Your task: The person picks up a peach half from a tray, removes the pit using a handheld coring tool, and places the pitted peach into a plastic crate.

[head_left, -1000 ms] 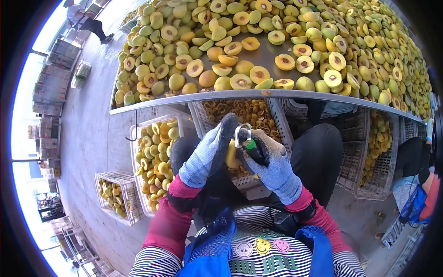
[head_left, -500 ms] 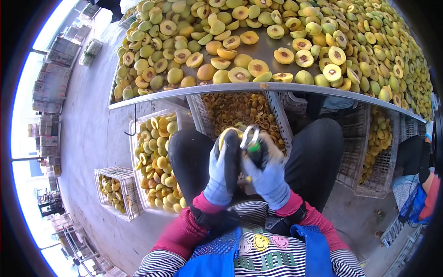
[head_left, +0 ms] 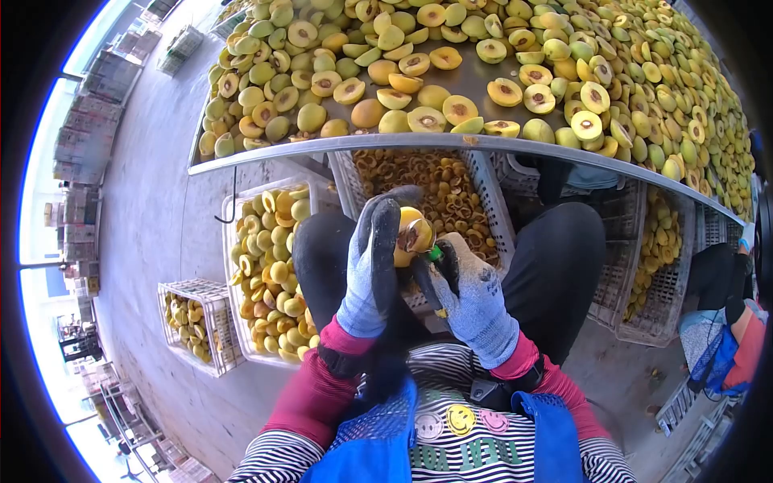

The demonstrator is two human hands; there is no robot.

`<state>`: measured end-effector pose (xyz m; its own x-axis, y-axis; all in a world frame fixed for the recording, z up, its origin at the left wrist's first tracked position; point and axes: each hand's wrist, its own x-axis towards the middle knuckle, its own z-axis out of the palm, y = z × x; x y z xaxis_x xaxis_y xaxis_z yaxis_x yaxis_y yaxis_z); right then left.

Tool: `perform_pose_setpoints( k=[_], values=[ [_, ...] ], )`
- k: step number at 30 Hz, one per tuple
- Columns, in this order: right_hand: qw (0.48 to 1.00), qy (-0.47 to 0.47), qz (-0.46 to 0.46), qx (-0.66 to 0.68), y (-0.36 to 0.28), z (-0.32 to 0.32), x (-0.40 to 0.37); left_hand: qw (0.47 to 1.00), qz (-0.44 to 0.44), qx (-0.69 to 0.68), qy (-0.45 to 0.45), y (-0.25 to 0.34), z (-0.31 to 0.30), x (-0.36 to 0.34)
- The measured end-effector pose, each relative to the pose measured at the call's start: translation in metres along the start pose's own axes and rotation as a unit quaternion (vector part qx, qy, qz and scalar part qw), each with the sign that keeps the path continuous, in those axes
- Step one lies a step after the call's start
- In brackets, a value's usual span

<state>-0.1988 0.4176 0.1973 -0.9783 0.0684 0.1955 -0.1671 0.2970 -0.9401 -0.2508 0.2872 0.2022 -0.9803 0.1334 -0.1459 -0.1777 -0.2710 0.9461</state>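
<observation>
My left hand (head_left: 367, 270), in a grey-blue glove with dark fingers, grips a yellow peach half (head_left: 409, 221) with its cut face and brown stone hollow turned to the right. In my right hand (head_left: 475, 302), gloved alike, is a pitting tool with a green handle (head_left: 436, 253); its metal loop meets the peach, mostly hidden. Both hands are over my lap, in front of a crate of brown peach scraps (head_left: 427, 189). Beyond them, many halved peaches (head_left: 459, 111) lie cut side up or down on a metal table (head_left: 475, 143).
A white crate of peach halves (head_left: 270, 266) stands left of my knees, with a smaller crate (head_left: 189, 330) beside it. A hook (head_left: 233, 201) hangs from the table edge. More crates (head_left: 660, 266) and another person's blue garment (head_left: 713, 354) are at the right.
My left hand has opened outward to the left and tilted the peach half, showing its cut face. The tool's loop, raised and visible before, is now lowered against the fruit.
</observation>
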Motion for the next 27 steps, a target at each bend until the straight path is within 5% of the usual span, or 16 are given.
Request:
perform_pose_setpoints(
  k=[3, 9, 16, 19, 21, 27],
  values=[
    [0.999, -0.012, -0.011, -0.043, 0.009, 0.006, -0.004, 0.997, 0.025, 0.074, 0.007, -0.008, -0.004, -0.002],
    [0.995, 0.001, -0.048, -0.085, 0.004, 0.006, -0.007, 0.997, -0.044, -0.058, 0.018, -0.005, 0.007, -0.007],
    [0.998, -0.039, 0.017, -0.037, 0.011, 0.008, -0.016, 0.999, 0.007, 0.028, 0.026, -0.011, 0.011, -0.012],
    [0.993, -0.05, -0.07, -0.084, 0.013, 0.007, -0.021, 0.999, 0.021, 0.043, 0.02, -0.016, 0.009, -0.01],
    [0.999, -0.026, -0.004, 0.041, 0.015, 0.01, -0.023, 0.996, 0.039, 0.073, 0.013, -0.016, 0.011, -0.008],
    [0.998, -0.036, 0.016, 0.045, 0.026, 0.009, -0.032, 0.976, 0.091, 0.193, -0.04, -0.015, 0.011, -0.005]
  ],
)
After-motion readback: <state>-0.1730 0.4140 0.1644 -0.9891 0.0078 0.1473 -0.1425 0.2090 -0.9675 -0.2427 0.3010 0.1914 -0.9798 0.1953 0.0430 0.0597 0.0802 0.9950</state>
